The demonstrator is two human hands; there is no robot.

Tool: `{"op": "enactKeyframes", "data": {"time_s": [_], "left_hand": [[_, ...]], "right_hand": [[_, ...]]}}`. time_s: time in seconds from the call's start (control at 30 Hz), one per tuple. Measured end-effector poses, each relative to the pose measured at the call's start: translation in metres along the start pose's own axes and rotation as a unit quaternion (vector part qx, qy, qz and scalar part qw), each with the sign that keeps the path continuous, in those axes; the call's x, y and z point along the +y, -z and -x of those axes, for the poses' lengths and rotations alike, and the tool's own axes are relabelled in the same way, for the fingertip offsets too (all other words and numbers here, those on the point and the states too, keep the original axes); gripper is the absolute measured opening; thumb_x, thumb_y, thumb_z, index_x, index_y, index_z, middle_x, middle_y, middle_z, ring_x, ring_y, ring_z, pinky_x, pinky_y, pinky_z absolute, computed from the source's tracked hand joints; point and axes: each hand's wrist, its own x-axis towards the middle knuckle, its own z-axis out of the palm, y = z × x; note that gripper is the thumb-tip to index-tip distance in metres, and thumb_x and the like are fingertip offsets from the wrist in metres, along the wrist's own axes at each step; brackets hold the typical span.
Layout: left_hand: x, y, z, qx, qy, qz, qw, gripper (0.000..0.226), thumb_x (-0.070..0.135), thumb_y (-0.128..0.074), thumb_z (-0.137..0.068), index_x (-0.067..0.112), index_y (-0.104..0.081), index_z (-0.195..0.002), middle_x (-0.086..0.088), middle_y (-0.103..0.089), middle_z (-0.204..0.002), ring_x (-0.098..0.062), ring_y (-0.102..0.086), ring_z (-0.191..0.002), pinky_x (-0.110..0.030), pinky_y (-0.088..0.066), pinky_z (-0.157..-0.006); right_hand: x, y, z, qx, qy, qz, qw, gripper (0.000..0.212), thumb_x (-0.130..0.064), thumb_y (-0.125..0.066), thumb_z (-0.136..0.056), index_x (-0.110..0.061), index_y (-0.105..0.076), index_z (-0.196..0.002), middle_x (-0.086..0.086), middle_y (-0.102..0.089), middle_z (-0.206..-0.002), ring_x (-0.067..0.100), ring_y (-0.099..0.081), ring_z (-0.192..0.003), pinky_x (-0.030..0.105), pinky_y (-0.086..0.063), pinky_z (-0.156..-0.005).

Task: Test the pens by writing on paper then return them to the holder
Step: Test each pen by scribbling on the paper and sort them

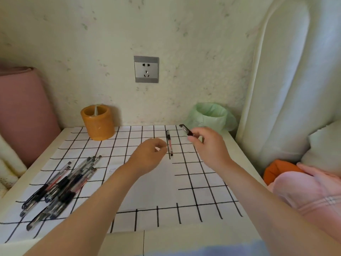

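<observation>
A loose pile of pens [60,183] lies at the left of the surface [55,137], on a black-gridded sheet [203,200] that covers most of it. Behind the pile, the orange holder [97,124] stands upright near the wall. A plain white paper [153,187] lies mid-sheet, partly under the left forearm. The left grip [149,154] hovers over the paper's far end, its fingers loosely curled with thumb and fingertips near each other, holding nothing. Just beside its fingertips a single pen [169,143] with a pinkish barrel lies on the sheet; whether they touch it I cannot tell. To the right, the right grip [208,145] is raised and pinches a dark pen [186,129] between thumb and fingers, the free end pointing up and left. Behind it stands a bin [210,115] with a green liner.
</observation>
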Motion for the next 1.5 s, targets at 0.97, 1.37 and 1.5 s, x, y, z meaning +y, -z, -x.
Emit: {"op": "enactKeyframes", "data": {"time_s": [0.97, 1.37, 1.5], "left_hand": [[-0.020, -0.018, -0.031, -0.110, -0.003, -0.175, 0.978, 0.066, 0.058, -0.063, -0.087, 0.034, -0.041, -0.145, 0.004, -0.040, -0.147, -0.019, -0.030, -0.138, -0.037, -0.033, -0.110], [-0.054, 0.088, 0.030, 0.010, 0.036, -0.164, 0.986, 0.033, 0.039, -0.069, -0.088, 0.031, -0.060, -0.118, 0.014, -0.058, -0.102, -0.008, -0.055, -0.093, -0.025, -0.045, -0.075], [-0.079, 0.133, 0.063, 0.047, 0.071, -0.156, 0.984, 0.020, 0.030, -0.069, -0.088, 0.033, -0.063, -0.106, 0.011, -0.062, -0.103, -0.010, -0.058, -0.095, -0.028, -0.048, -0.081]], "right_hand": [[0.016, -0.001, -0.144, -0.088, -0.031, 0.207, 0.974, 0.028, -0.015, -0.048, -0.092, -0.023, -0.062, -0.115, 0.003, -0.055, -0.117, 0.024, -0.058, -0.101, 0.034, -0.048, -0.087], [-0.108, -0.096, -0.053, -0.295, 0.074, 0.143, 0.942, 0.020, -0.027, -0.052, -0.093, -0.031, -0.068, -0.104, -0.012, -0.061, -0.098, 0.016, -0.060, -0.093, 0.030, -0.047, -0.075], [-0.150, -0.133, -0.027, -0.331, 0.116, 0.126, 0.928, 0.027, -0.020, -0.050, -0.093, -0.031, -0.065, -0.112, -0.007, -0.064, -0.100, 0.018, -0.060, -0.098, 0.032, -0.049, -0.079]]}}
